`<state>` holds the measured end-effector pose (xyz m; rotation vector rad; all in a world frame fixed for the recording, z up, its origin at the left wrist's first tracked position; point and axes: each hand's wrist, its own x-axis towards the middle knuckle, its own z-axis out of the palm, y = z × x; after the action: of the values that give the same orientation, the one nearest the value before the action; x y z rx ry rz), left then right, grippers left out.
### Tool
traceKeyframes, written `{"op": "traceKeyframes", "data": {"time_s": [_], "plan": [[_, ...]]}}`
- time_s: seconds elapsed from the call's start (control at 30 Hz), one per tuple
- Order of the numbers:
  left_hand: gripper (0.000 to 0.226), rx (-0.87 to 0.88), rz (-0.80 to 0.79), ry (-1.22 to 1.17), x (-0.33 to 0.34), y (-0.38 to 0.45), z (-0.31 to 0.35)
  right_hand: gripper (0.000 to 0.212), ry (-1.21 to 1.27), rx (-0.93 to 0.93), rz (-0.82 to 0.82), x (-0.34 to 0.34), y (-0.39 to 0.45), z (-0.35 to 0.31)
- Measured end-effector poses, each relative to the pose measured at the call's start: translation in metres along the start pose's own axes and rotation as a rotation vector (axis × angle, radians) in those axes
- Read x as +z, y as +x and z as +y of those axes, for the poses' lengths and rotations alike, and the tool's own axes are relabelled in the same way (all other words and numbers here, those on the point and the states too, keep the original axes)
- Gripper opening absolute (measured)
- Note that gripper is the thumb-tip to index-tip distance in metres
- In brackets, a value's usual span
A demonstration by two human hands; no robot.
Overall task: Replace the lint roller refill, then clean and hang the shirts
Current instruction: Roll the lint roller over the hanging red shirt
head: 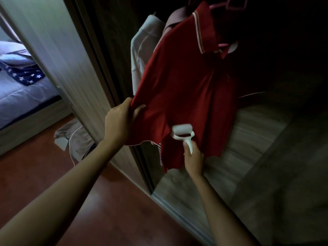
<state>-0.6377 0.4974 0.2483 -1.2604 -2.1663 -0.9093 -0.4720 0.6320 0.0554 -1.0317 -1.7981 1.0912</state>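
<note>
Fingers, left hand (119, 119): thumb and fingers pinch the sleeve edge of the red polo shirt (186, 89), pulling it out toward 9 o'clock.
Fingers, right hand (193, 158): curled round the white handle of the lint roller (182, 133); thumb lies along the handle.
Lint roller: white roll at the top, pressed on the shirt's lower front, just at 12 o'clock from the right hand; roll blurred.
Red polo shirt: hangs on a pink hanger (229, 2) at 1 o'clock, inside the dark wardrobe (284, 50); striped collar, hem loose above the wardrobe floor.
White shirt (143, 48): hangs behind the red one, at 11 o'clock from it, touching.
Sliding door (58, 55): at 10 o'clock, beside the shirts.
Bed (21, 96): far at 9 o'clock, star-print cloth (24, 75) on it.
Floor (71, 192): reddish; grey bundle of cloth with a white cord (74, 139) lies by the door, at 9 o'clock from the left forearm.
</note>
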Motion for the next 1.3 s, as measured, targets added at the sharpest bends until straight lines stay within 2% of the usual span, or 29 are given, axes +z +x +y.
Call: {"op": "traceKeyframes", "data": {"time_s": [0.1, 0.17, 0.23, 0.37, 0.43, 0.53, 0.6, 0.8, 0.9, 1.0, 1.1, 1.23, 1.3], "plan": [[0.05, 0.008, -0.008, -0.006, -0.002, 0.0, -0.001, 0.027, -0.146, 0.107, -0.124, 0.008, -0.02, 0.03], [0.05, 0.009, -0.019, -0.003, -0.004, 0.0, -0.002, 0.029, -0.193, 0.131, -0.134, 0.005, -0.026, 0.036], [0.051, 0.013, -0.028, -0.009, -0.006, 0.0, -0.005, 0.025, -0.136, 0.054, -0.003, -0.003, -0.024, 0.024], [0.051, 0.048, -0.015, -0.027, -0.007, 0.0, -0.009, 0.021, 0.105, -0.16, 0.397, -0.04, 0.014, -0.036], [0.048, 0.044, -0.002, -0.033, -0.008, 0.0, -0.008, 0.017, 0.183, -0.198, 0.468, -0.065, 0.044, -0.069], [0.043, 0.039, 0.014, -0.035, -0.007, 0.0, -0.005, 0.01, 0.194, -0.209, 0.46, -0.09, 0.08, -0.098], [0.039, 0.033, 0.01, -0.041, -0.006, 0.0, -0.003, 0.014, 0.143, -0.219, 0.442, -0.093, 0.092, -0.093], [0.044, 0.003, -0.022, -0.052, 0.001, -0.002, 0.001, 0.03, -0.105, -0.101, 0.253, -0.064, 0.067, -0.004], [0.035, 0.022, -0.022, -0.058, 0.004, -0.002, 0.003, 0.031, -0.163, -0.003, 0.206, -0.057, 0.043, 0.026], [0.024, 0.033, -0.013, -0.036, 0.006, -0.001, 0.007, 0.031, -0.149, -0.01, 0.282, -0.058, 0.042, 0.017], [0.028, 0.026, -0.026, -0.046, 0.007, -0.001, 0.005, 0.025, -0.02, -0.095, 0.389, -0.067, 0.062, -0.019], [0.039, 0.025, -0.031, -0.073, 0.008, -0.003, 0.002, 0.015, 0.082, -0.142, 0.366, -0.073, 0.077, -0.046], [0.033, 0.038, -0.025, -0.076, 0.008, -0.003, 0.003, 0.018, 0.05, -0.14, 0.34, -0.069, 0.075, -0.034]]}}
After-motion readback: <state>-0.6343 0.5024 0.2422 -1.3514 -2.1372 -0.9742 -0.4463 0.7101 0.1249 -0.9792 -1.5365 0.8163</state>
